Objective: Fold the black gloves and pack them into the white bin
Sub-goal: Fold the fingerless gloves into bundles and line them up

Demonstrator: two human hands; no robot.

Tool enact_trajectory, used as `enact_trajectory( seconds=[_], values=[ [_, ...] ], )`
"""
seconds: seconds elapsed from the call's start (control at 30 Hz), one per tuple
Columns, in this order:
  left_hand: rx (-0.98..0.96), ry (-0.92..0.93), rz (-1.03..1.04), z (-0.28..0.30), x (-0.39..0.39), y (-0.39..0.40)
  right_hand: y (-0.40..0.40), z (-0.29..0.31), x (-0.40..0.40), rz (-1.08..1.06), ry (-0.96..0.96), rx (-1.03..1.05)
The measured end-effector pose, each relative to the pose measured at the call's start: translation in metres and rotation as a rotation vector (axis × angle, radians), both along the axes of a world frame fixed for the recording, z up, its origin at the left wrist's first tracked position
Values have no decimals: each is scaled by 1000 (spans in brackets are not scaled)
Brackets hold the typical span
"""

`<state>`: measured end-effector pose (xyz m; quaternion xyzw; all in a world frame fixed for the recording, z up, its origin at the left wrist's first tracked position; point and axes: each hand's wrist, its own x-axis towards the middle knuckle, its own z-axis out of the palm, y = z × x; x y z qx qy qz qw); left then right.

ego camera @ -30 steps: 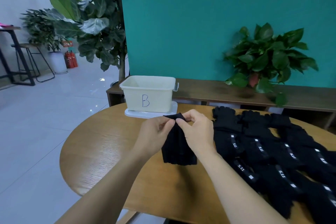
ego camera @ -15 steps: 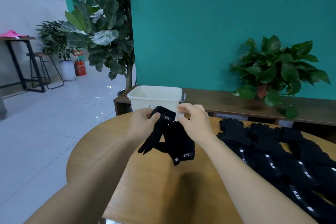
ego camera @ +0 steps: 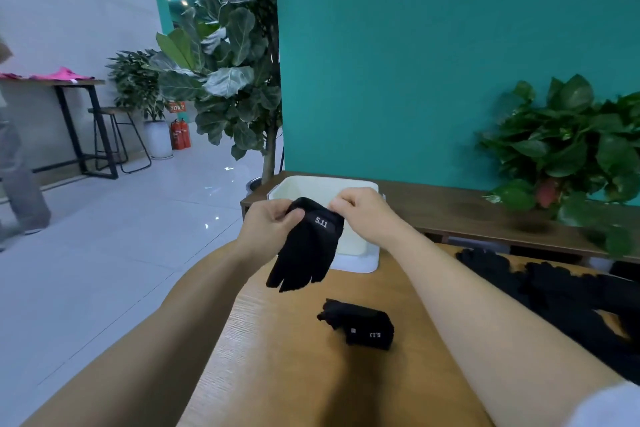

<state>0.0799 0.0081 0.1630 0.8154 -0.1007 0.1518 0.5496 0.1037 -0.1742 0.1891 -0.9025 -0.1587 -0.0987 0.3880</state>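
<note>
Glove [ego camera: 306,246] cuff between both hands' fingers [ego camera: 289,217] — hanging

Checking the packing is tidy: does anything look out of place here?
One black glove lies alone on the table, outside the white bin, while both hands hold another glove by its cuff.

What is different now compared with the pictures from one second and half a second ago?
The two gloves have separated: one black fabric glove was let go and now lies on the round wooden table, while the left hand and right hand lifted the other black glove up in front of the white plastic bin, gripping its cuff. The pile of black gloves stayed in place.
</note>
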Motion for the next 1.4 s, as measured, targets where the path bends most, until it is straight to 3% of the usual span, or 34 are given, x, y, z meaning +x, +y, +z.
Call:
enact_trajectory(
  seconds=[0.13,0.37,0.6,0.7,0.87,1.07,1.23,1.4],
  values=[
    [3,9,-7,2,1,1,0,-9,0,127,107,85],
    [-68,171,-186,-8,-8,-8,-28,-17,-14,56,150,198],
    [27,364,-341,-25,-20,-40,-76,-32,-52,-32,219,197],
    [54,317,-327,-41,-26,-70,-97,-51,-69,-102,225,179],
    [84,184,-387,-62,-49,-102,-121,-81,-109,-267,67,54],
    [397,68,-552,-157,-109,-95,-124,-167,-194,-218,-14,-365],
    [624,-176,-547,-197,-129,-88,-120,-206,-215,-181,-24,-446],
    [557,-36,-599,-193,-133,-82,-120,-193,-225,-153,-9,-450]
  ],
)
